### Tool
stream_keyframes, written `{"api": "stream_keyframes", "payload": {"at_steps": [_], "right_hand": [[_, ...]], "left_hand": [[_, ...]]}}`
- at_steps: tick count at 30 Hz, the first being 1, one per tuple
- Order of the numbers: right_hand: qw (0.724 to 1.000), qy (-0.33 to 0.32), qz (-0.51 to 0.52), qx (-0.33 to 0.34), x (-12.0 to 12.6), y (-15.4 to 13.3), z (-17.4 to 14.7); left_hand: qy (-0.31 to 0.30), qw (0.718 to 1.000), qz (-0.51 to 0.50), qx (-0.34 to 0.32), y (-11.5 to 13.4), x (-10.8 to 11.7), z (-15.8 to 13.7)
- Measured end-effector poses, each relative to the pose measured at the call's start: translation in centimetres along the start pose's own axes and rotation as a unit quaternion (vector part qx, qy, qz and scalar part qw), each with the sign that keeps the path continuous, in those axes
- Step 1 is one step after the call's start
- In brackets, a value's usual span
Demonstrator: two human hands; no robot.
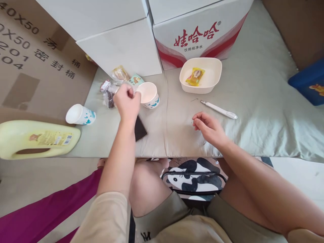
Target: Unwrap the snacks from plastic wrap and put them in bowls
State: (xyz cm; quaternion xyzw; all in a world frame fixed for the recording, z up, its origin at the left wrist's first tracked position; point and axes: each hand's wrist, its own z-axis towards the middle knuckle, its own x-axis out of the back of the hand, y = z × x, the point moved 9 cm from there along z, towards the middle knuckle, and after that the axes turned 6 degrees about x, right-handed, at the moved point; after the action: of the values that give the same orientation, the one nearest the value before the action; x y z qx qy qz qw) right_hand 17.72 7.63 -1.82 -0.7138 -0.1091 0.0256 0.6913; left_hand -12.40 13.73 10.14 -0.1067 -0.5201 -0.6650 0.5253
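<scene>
My left hand is closed, its fingers curled in beside the rim of a white paper cup with a blue print. Whatever the fingers hold, if anything, is hidden. Behind that hand lie wrapped snacks: a clear packet with dark contents, a yellowish packet and a green packet. My right hand hovers over the cloth with fingers curled against the thumb; anything in the pinch is too small to make out. Above it are a white utility knife and a cream bowl holding a yellow wrapped snack.
A second paper cup lies tipped at the left, next to a pale yellow jug. A dark phone rests under my left forearm. White boxes and a cardboard carton stand behind; a blue object is at right.
</scene>
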Motion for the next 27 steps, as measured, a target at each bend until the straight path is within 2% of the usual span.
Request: {"api": "stream_keyframes", "payload": {"at_steps": [2,4,7,9,12,14,15,17,19,20,24,25,27], "right_hand": [[1.0,-0.014,-0.011,-0.001,-0.2,0.0,-0.1],[0.999,-0.021,-0.023,-0.002,-0.1,0.0,-0.1],[0.999,-0.021,-0.036,-0.005,0.3,0.1,0.1],[0.999,-0.02,-0.039,-0.004,0.6,0.1,0.2],[0.999,-0.025,-0.043,-0.001,0.8,0.0,0.3],[0.998,-0.028,-0.05,-0.002,0.8,0.0,0.4],[0.998,-0.029,-0.053,-0.004,0.9,0.0,0.4],[0.998,-0.03,-0.055,-0.006,0.8,0.0,0.4],[0.998,-0.031,-0.059,-0.009,0.8,0.1,0.4],[0.997,-0.031,-0.064,-0.01,0.8,0.1,0.4],[0.995,-0.031,-0.098,-0.006,0.9,-0.1,0.5],[0.994,-0.033,-0.104,-0.004,0.8,-0.2,0.6],[0.994,-0.037,-0.107,0.004,0.7,-0.4,0.7]], "left_hand": [[-0.129,0.981,0.139,-0.024,2.0,-3.5,1.7],[-0.269,0.93,0.249,-0.019,2.5,-7.5,2.2],[-0.406,0.855,0.323,0.002,2.3,-11.7,1.5],[-0.48,0.816,0.32,0.025,1.9,-13.3,0.6],[-0.563,0.772,0.29,0.052,1.8,-13.6,0.2],[-0.565,0.773,0.281,0.065,1.7,-12.6,1.6],[-0.544,0.789,0.28,0.066,1.6,-12.0,2.9],[-0.458,0.839,0.291,0.039,1.3,-10.6,6.3],[-0.359,0.865,0.349,-0.024,0.6,-9.3,9.1],[-0.342,0.86,0.375,-0.046,-0.2,-9.2,9.7],[-0.386,0.83,0.396,-0.073,-4.4,-10.6,9.0],[-0.393,0.828,0.393,-0.072,-5.1,-11.0,8.6],[-0.376,0.844,0.376,-0.069,-5.7,-11.3,8.1]]}}
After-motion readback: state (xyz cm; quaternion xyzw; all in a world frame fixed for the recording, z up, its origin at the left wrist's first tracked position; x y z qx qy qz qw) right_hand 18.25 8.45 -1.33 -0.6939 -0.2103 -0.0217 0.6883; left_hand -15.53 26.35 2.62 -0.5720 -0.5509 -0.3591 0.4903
